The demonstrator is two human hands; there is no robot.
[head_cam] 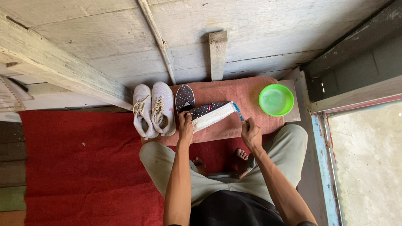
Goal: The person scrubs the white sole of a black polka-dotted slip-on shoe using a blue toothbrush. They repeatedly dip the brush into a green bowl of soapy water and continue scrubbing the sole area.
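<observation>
I see my left hand wrapped around the heel of a dark polka-dot slip-on shoe, tilted on its side over the pink mat. My right hand pinches what looks like a blue toothbrush, its head touching the white sole. The matching shoe and white sneakers lie beside; a green bowl sits right.

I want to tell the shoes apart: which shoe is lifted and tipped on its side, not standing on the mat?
The dark dotted shoe in the left hand, white sole turned toward the brush. Its mate and both white sneakers stand flat on the mat.
</observation>
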